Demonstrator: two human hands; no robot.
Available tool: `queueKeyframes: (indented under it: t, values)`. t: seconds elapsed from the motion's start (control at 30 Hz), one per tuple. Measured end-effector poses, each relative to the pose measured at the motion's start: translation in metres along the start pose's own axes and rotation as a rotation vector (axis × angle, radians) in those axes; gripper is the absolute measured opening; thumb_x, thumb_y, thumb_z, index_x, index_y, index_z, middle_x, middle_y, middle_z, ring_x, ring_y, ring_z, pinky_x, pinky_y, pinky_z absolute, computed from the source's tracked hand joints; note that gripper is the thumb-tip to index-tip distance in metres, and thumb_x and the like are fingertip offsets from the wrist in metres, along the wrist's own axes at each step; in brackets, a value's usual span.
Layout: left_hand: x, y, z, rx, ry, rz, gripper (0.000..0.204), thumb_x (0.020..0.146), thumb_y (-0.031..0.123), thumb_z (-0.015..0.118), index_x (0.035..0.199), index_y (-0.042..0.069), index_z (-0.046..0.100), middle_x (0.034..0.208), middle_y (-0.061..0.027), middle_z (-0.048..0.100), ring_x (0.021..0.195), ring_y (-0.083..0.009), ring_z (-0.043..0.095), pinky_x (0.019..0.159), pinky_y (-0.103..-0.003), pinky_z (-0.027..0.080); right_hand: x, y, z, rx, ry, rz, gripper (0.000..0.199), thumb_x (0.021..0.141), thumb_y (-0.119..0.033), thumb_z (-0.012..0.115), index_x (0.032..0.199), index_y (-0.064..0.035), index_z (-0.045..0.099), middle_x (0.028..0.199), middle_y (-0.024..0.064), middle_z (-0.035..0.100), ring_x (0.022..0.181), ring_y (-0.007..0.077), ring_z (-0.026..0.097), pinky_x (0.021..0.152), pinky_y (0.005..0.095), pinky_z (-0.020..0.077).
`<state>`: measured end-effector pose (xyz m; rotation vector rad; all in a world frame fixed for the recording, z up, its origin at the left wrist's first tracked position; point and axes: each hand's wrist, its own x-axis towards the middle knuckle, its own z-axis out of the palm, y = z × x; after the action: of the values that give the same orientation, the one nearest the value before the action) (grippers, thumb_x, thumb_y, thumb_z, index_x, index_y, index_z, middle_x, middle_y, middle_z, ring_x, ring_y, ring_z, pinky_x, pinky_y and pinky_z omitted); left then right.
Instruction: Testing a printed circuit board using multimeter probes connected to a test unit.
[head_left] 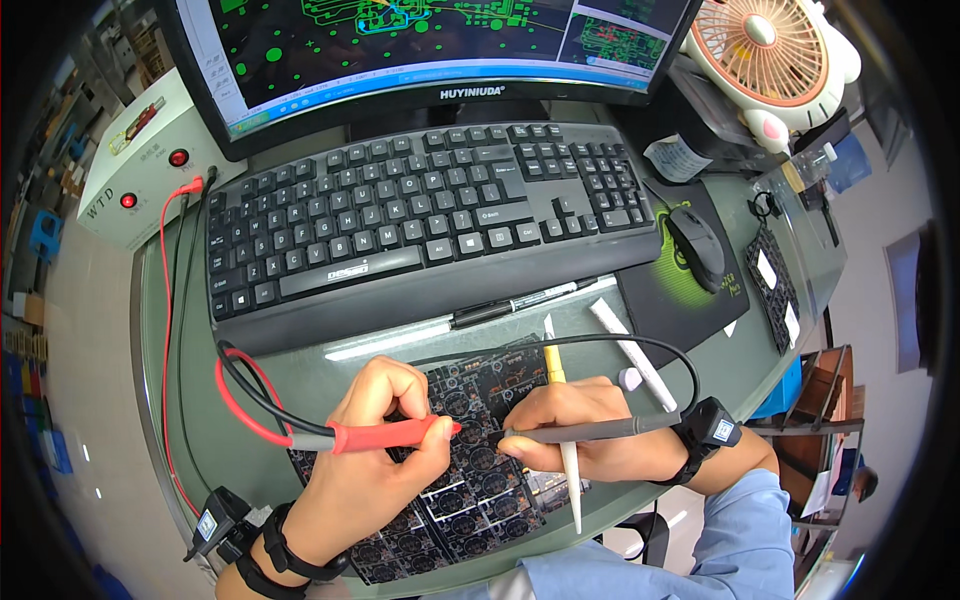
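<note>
- My left hand [365, 490] is closed around a red probe [385, 434], thumb and fingers pinched together on its barrel; its tip points right, over the circuit boards.
- My right hand [572, 402] grips a dark grey probe [575, 432] the same way, its tip pointing left — the two tips are near each other but apart.
- From this angle I can't quite tell whether either tip touches the metal below.
- The circuit boards [480, 510], a dark panel of repeated round patterns, lie on the near part of the green table [245, 410], under and between my hands.
- A slim white-and-yellow stick [571, 485] shows on the far and near sides of my right hand, its middle hidden.
- A black lead [600, 338] arcs from the grey probe across the far side of my hands.
- Farther off sits a black keyboard [430, 215], with a dark pen [490, 312] along its near edge and a white marker [633, 355] to the right.
- Right of the keyboard, a black mouse [697, 245] rests on a black-and-green mouse pad [690, 318].
- At the far left stands a pale box [145, 165] with red knobs — a red plug in its side.
- At the far side, a monitor [420, 65] shows a green circuit layout; a pink-and-white fan [760, 60] stands to its right.
</note>
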<state>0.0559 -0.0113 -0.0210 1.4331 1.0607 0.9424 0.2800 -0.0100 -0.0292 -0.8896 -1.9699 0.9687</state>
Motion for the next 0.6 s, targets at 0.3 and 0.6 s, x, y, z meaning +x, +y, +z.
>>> queueKeyframes:
  t: [0.3,0.6]
  values:
    - [0.0004,-0.0036,-0.0057,0.080,-0.104,0.031,0.024,0.084,-0.008,0.059,0.092,0.004,0.039,0.096,-0.0065,0.043,0.076,-0.0089,0.057,0.071,-0.026,0.055,0.0006,-0.0006,-0.0012,-0.036,-0.031,-0.003,0.025,0.082,-0.018,0.076,0.080,-0.0044,0.056,0.061,0.0069,0.059,0.051,0.0242,0.060,0.045,0.0337,0.0439]
    - [-0.0011,-0.0012,0.0016,-0.005,0.020,0.006,0.026,0.081,0.000,0.069,0.086,0.004,0.044,0.085,-0.0051,0.050,0.072,-0.0110,0.048,0.064,-0.027,0.044,-0.0011,-0.0001,0.0002,-0.052,-0.028,-0.008,0.025,0.082,-0.018,0.076,0.079,-0.0049,0.055,0.060,0.0066,0.058,0.049,0.0238,0.058,0.044,0.0335,0.0427]
